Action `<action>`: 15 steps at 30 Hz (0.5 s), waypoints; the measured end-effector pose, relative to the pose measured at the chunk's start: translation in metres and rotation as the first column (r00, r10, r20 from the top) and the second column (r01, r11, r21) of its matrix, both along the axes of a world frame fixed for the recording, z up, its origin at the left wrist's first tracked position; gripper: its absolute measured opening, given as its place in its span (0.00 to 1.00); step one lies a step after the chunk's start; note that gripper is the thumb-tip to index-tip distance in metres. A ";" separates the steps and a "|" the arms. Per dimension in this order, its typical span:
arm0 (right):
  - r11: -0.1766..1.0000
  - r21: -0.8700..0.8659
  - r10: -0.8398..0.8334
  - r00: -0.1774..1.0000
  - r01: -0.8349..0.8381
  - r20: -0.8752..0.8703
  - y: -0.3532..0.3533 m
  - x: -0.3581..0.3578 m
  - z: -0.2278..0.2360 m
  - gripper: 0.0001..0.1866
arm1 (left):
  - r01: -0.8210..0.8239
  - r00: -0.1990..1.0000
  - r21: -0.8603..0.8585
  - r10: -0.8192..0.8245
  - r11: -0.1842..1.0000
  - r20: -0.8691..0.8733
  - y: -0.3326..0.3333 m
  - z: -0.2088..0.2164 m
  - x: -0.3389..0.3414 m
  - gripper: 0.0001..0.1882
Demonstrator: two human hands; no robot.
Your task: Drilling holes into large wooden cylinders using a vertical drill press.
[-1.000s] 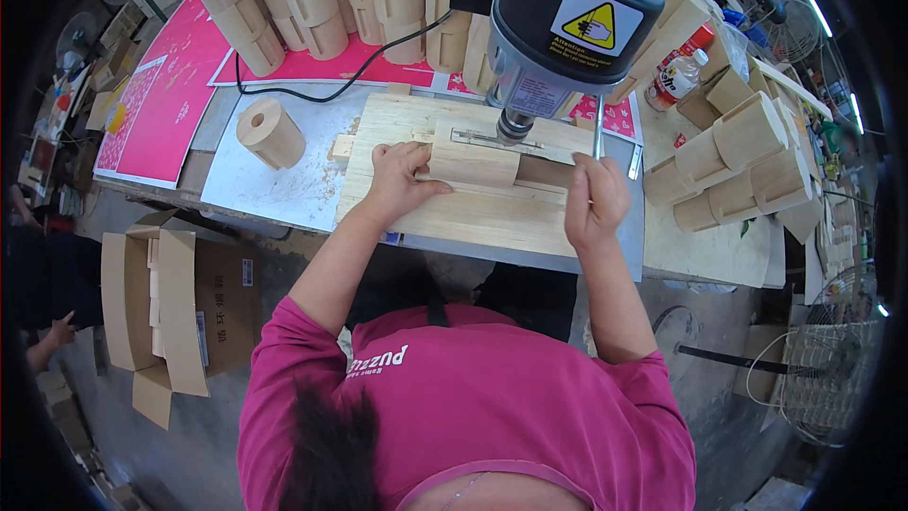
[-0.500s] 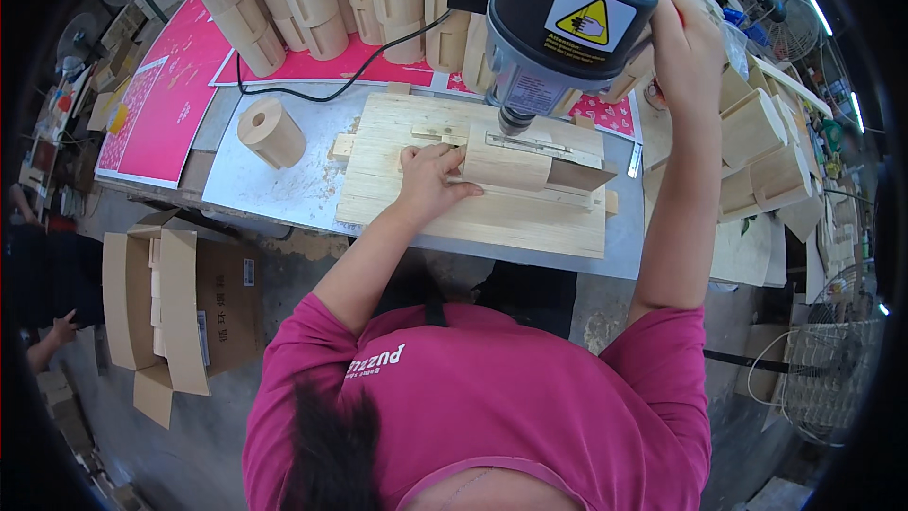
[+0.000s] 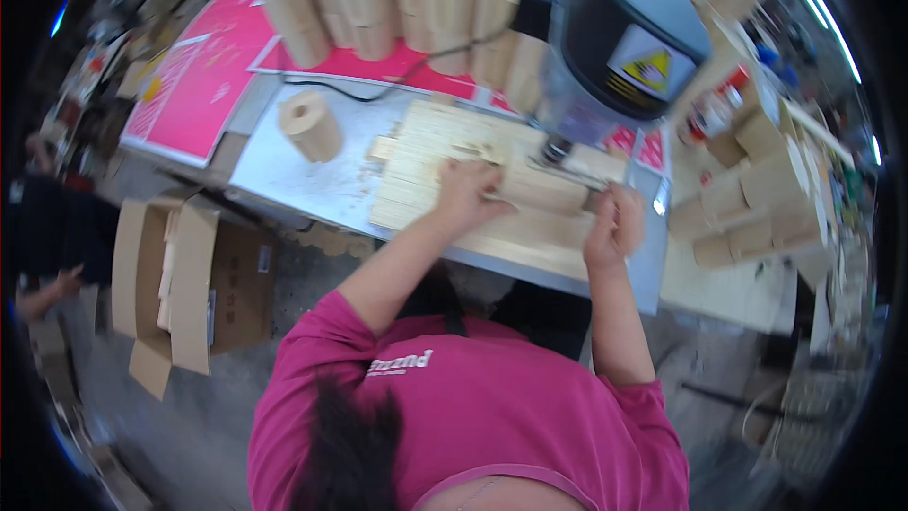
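Observation:
A pale wooden cylinder (image 3: 547, 187) lies on its side on a wooden board (image 3: 416, 199), under the chuck of a bench drill press (image 3: 629, 33). My left hand (image 3: 468, 194) grips the cylinder's left end, thumb stretched along its near side. At the right end, my right hand (image 3: 615, 225) is closed, its fingers pinched together beside the cylinder. What lies in that pinch is hidden and smeared by motion. The drill's chuck (image 3: 556, 149) hangs just above the cylinder's far side.
An upright wooden cylinder (image 3: 310, 128) with a hole in its top stands left of the board. Stacked wooden cylinders (image 3: 364, 0) line the back, and more lie at right (image 3: 757, 218). A black cable crosses the table. An open cardboard box (image 3: 194, 293) stands at lower left.
My right hand has come down from the drill press's right side to the cylinder's right end. My left hand stays at the left end. The whole view has shifted and blurred.

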State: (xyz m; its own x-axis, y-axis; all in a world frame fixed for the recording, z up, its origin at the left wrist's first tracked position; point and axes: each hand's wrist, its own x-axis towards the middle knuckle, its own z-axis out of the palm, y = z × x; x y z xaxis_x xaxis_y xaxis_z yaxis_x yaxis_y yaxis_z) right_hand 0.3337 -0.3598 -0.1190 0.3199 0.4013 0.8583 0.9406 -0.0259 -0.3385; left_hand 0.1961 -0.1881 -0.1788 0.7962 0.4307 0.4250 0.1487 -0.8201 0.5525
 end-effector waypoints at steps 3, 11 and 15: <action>0.998 0.066 -0.010 0.999 0.008 0.031 -0.012 0.027 -0.050 0.08 | -0.035 0.984 -0.050 0.044 0.998 0.173 -0.008 -0.029 0.009 0.21; 0.996 0.003 -0.087 0.982 0.089 -0.166 -0.027 0.060 0.113 0.15 | 0.037 0.999 -0.111 -0.035 0.993 0.014 -0.030 -0.003 0.003 0.24; 0.996 -0.083 -0.057 0.968 0.038 -0.243 0.037 0.147 0.136 0.17 | -0.017 1.000 -0.165 0.017 0.986 -0.001 -0.027 -0.006 0.004 0.27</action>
State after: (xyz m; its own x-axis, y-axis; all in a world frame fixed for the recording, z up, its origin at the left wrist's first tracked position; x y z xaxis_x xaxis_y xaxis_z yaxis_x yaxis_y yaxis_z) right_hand 0.4803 -0.3224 0.0174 0.5367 0.4426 0.7184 0.8263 -0.1034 -0.5536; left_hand 0.2005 -0.2147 -0.1844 0.7880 0.5085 0.3471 0.1620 -0.7152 0.6799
